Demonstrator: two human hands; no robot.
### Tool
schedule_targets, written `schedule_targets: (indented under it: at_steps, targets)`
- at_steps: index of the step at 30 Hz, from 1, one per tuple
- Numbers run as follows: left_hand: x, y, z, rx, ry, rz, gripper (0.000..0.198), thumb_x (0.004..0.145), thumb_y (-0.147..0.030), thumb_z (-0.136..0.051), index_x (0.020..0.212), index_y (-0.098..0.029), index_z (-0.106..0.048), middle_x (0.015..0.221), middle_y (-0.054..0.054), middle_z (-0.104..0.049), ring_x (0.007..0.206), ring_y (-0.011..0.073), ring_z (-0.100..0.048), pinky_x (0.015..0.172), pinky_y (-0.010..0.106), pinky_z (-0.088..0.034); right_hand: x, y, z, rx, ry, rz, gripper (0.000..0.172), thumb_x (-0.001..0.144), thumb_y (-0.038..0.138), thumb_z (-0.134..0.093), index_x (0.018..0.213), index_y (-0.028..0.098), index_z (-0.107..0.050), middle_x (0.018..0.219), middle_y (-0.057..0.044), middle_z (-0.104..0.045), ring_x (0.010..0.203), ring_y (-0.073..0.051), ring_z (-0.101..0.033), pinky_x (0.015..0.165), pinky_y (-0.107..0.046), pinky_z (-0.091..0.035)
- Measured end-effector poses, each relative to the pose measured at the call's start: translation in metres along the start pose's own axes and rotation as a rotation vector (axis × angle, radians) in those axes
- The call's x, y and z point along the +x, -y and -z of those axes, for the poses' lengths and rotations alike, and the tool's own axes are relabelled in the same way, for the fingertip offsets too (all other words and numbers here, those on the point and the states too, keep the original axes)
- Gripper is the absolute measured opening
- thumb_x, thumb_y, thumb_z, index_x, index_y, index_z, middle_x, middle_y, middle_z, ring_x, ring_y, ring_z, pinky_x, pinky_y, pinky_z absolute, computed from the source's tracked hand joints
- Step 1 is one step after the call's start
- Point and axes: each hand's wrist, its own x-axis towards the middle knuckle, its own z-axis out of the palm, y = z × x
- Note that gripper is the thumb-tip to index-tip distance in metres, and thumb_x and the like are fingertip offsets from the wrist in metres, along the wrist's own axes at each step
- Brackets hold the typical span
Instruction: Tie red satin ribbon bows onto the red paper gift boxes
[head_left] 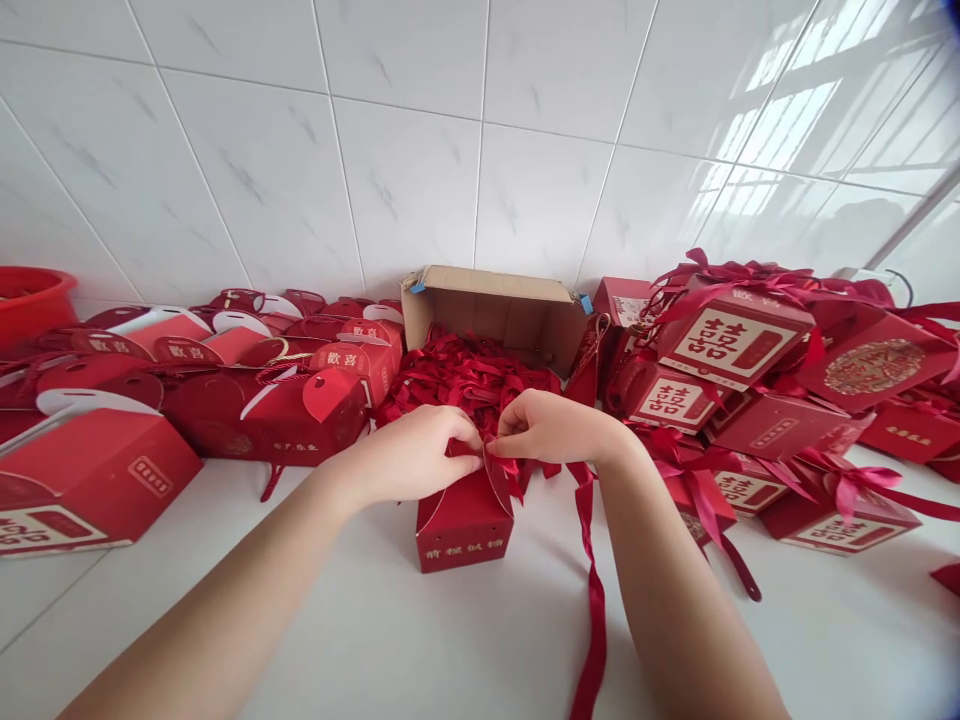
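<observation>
A small red gift box [463, 528] with gold characters stands on the white floor in front of me. My left hand [420, 455] pinches the top flaps of this box from the left. My right hand [551, 428] pinches a dark red ribbon [592, 580] at the box's top from the right. The ribbon's long tail trails down over the floor toward me. Both hands meet above the box's handle flap.
An open cardboard carton [499, 305] spilling loose red ribbons [465, 375] sits behind the box. Untied red boxes [262, 400] lie piled at left, ribbon-tied ones [731, 345] at right. A red basin [30, 295] is at far left. A white tiled wall rises behind.
</observation>
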Motion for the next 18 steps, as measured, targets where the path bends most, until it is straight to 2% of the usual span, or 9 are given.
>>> schedule_targets:
  at_steps: [7,11,14,16,18]
  targets:
    - [0.003,-0.006,-0.002,-0.018,-0.054,-0.024,0.02,0.076,-0.029,-0.053,0.074,-0.022,-0.071,0.097,0.003,-0.071,0.079,0.0214,-0.066,0.065,0.027,-0.049,0.003,-0.005,-0.003,-0.024,-0.003,0.04,0.022,0.076,0.035,-0.054,0.061,0.019,-0.054,0.056,0.004,-0.046,0.048,-0.008,-0.038,0.041,-0.023,-0.029]
    - [0.003,-0.008,-0.004,0.003,-0.134,-0.046,0.019,0.074,-0.026,-0.052,0.071,-0.022,-0.071,0.085,0.003,-0.071,0.074,0.0199,-0.065,0.062,0.027,-0.046,0.003,-0.007,-0.002,-0.032,-0.037,0.057,0.022,0.078,0.038,-0.056,0.067,0.019,-0.058,0.064,0.001,-0.058,0.056,-0.011,-0.049,0.046,-0.024,-0.034]
    - [0.001,-0.009,-0.002,0.018,-0.213,-0.056,0.017,0.074,-0.026,-0.052,0.072,-0.023,-0.069,0.083,0.001,-0.069,0.071,0.0177,-0.062,0.061,0.026,-0.045,0.001,-0.007,-0.001,0.01,-0.103,0.065,0.018,0.078,0.037,-0.06,0.078,0.019,-0.063,0.078,-0.002,-0.065,0.067,-0.014,-0.056,0.054,-0.024,-0.04]
    - [0.0,-0.011,0.001,0.0,-0.28,-0.062,0.017,0.076,-0.027,-0.052,0.074,-0.024,-0.068,0.084,-0.001,-0.067,0.07,0.0156,-0.06,0.059,0.025,-0.044,0.001,-0.006,0.0,0.084,-0.121,0.135,0.019,0.08,0.036,-0.061,0.088,0.02,-0.064,0.088,-0.003,-0.066,0.074,-0.015,-0.058,0.06,-0.025,-0.043]
    - [-0.003,-0.014,0.006,-0.044,-0.369,-0.081,0.016,0.078,-0.028,-0.052,0.076,-0.024,-0.067,0.086,-0.002,-0.067,0.072,0.0146,-0.06,0.061,0.024,-0.044,0.001,-0.005,0.0,0.189,-0.087,0.251,0.02,0.084,0.037,-0.058,0.092,0.02,-0.065,0.089,-0.002,-0.064,0.075,-0.013,-0.056,0.064,-0.025,-0.044]
